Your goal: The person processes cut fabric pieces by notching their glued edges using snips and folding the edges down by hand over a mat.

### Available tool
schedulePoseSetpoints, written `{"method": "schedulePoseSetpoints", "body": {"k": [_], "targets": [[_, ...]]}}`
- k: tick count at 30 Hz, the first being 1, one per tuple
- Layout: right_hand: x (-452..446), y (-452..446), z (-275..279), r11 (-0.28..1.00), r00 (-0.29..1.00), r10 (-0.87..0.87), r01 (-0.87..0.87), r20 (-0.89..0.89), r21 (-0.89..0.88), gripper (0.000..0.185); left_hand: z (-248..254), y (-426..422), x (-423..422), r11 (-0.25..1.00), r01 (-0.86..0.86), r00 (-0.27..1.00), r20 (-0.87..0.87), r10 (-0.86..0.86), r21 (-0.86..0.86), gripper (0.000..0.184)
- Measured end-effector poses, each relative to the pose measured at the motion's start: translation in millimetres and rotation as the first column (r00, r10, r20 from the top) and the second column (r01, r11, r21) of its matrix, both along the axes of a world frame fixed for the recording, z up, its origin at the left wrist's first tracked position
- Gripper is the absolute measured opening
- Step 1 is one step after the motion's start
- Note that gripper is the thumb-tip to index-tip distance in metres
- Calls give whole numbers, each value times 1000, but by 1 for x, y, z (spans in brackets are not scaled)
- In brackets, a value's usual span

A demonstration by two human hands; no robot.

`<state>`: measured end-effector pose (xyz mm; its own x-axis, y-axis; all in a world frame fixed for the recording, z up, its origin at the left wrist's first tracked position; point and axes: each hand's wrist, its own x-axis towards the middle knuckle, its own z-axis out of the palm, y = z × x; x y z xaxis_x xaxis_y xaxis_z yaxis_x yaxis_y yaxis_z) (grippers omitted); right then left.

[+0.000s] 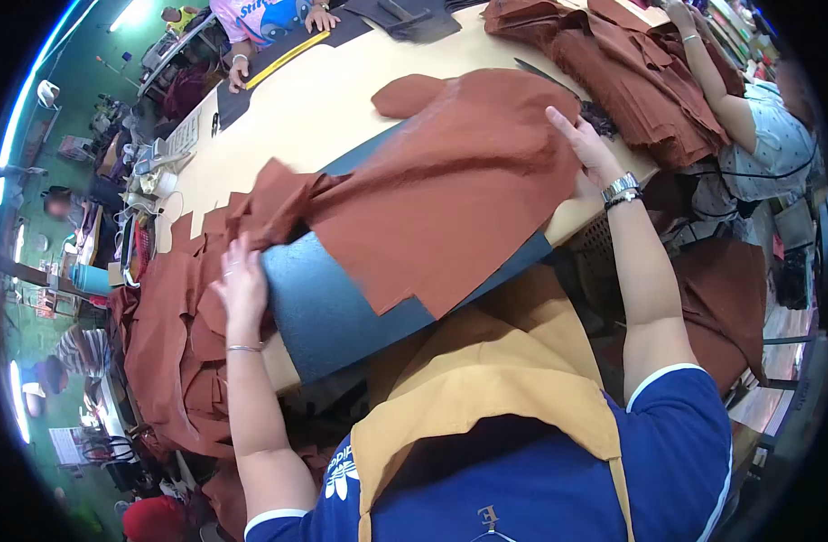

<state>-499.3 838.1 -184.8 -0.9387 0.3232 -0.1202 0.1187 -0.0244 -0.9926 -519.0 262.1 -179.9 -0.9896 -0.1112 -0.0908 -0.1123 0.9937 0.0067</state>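
A large reddish-brown leather piece (450, 181) lies over a dark blue board (342, 316) near the table's front edge. My right hand (584, 144) holds the piece's right edge, thumb and fingers on either side of it. At the left, my left hand (241, 282) is by the board's left end, its fingers apart, touching the crumpled edge of a brown pile (175, 334) that hangs over the table's left side. A folded part of the leather (283, 203) rises above that hand.
Across the pale table (315, 117), a co-worker's hands hold a yellow ruler (288, 60) on dark material. Another person's arm (716, 81) reaches over stacked brown leather (622, 86) at the right. A dark blade (545, 77) lies behind the leather piece. Cups and tools stand at the left.
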Motion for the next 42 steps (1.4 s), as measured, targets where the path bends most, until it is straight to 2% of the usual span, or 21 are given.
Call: {"method": "schedulePoseSetpoints", "body": {"k": [2,3,5,9,10,13,15,17,19,21,23,26,27,29,31,32,33,35,37,39,42], "targets": [[15,-10,9,971,992,127,-129,-26,-202,80,20,-35,-7,935,-282,945,104,309,-213,60],[18,-9,4,981,993,117,-118,-12,-155,79,26,-53,-6,839,-442,866,92,491,-319,61],[22,-6,-8,994,996,85,-84,4,-63,78,-6,-112,-14,814,-545,817,-345,461,-203,64],[21,-7,-21,986,988,156,-155,-5,64,71,26,1,2,985,-45,864,-502,-47,-169,59],[19,-5,-21,983,991,124,-130,56,129,70,23,22,2,966,224,816,-519,-256,-126,59],[13,2,-23,933,988,107,-139,112,333,53,19,79,19,862,491,799,-327,-504,-128,69],[9,20,-12,823,958,222,-284,182,493,43,0,71,5,884,467,854,-246,-458,-24,71],[7,24,29,535,933,111,-346,342,770,33,-4,51,-8,962,266,958,-128,-257,58,72],[0,44,40,595,966,248,-216,79,774,32,-6,20,-21,995,92,987,-135,-88,28,70],[-10,49,65,553,964,257,-89,-68,828,29,-10,-25,-38,997,-72,997,39,72,8,68],[-8,28,107,323,947,232,138,-220,936,27,-24,-58,-41,967,-233,972,-55,228,-104,70],[4,-51,159,580,780,471,79,-413,811,36,24,-4,-30,998,-10,929,-368,35,68,73],[8,-80,172,567,703,602,-42,-379,823,40,44,28,-27,927,319,821,-547,-165,198,76],[20,-142,189,446,490,822,-236,-290,864,42,83,99,-5,540,774,569,-737,-364,331,94],[46,-187,201,283,303,942,-477,-147,832,23,126,150,35,443,869,454,-708,-541,220,91],[53,-199,198,227,185,971,-502,-153,835,24,132,161,40,306,931,352,-706,-615,198,82],[56,-205,187,306,79,951,-382,-299,872,34,138,166,42,164,971,239,-701,-672,174,74],[78,-201,204,326,296,938,-562,-183,760,35,146,167,50,170,958,285,-704,-650,231,52],[81,-194,196,482,376,846,-237,-378,843,88,123,163,51,85,871,485,-817,-312,484,32],[90,-197,172,482,574,738,-79,-356,872,96,101,152,52,41,794,607,-787,-112,606,27],[86,-175,136,560,746,658,-390,-106,731,54,98,126,71,157,815,573,-816,-76,557,27]]}}
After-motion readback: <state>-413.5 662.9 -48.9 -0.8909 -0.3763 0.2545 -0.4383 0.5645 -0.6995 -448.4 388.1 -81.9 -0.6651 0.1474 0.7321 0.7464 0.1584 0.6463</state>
